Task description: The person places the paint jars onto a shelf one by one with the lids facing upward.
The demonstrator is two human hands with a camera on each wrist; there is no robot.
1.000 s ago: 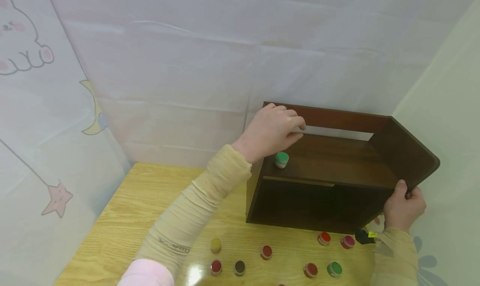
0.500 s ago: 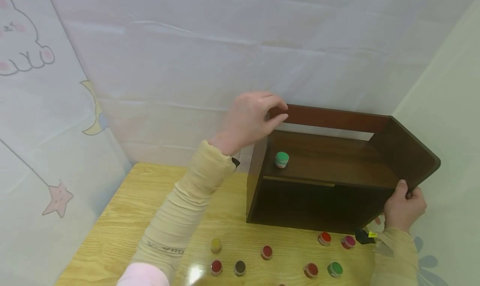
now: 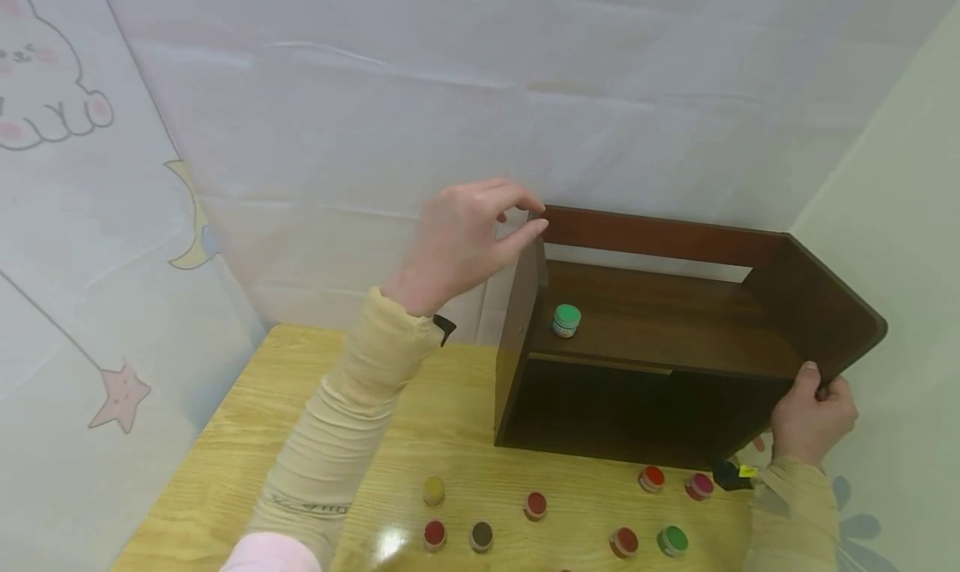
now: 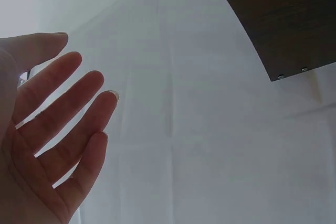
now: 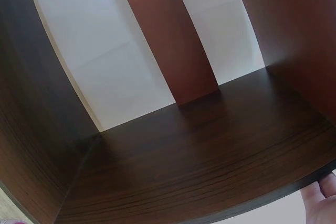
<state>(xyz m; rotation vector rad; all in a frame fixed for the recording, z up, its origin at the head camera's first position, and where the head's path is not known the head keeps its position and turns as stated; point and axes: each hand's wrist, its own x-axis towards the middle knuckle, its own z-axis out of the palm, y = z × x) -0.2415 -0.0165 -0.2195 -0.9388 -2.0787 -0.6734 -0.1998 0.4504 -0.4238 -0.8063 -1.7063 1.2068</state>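
A dark brown wooden shelf unit (image 3: 660, 322) stands on the table against the back wall. At its upper left corner my left hand (image 3: 461, 243) is raised, thumb and fingers apart, holding nothing. The left wrist view has the same hand (image 4: 58, 124) with spread, slightly bent fingers, away from a dark panel (image 4: 294, 24). My right hand (image 3: 813, 413) grips the front edge of the shelf's right side panel, thumb in front. Only some of its fingers (image 5: 320, 198) show in the right wrist view. A small jar with a green lid (image 3: 566, 320) sits upright on the upper shelf's left end.
Several small jars lie spread over the wooden table (image 3: 285, 405) before the unit, among them a yellow-lidded jar (image 3: 433, 490), a dark-lidded jar (image 3: 482, 536) and a second green-lidded jar (image 3: 672, 540). A pale wall (image 3: 915, 288) rises close to the right.
My left hand has moved left, away from above the green-lidded jar toward the unit's outer left side. The right hand keeps its grip on the side panel.
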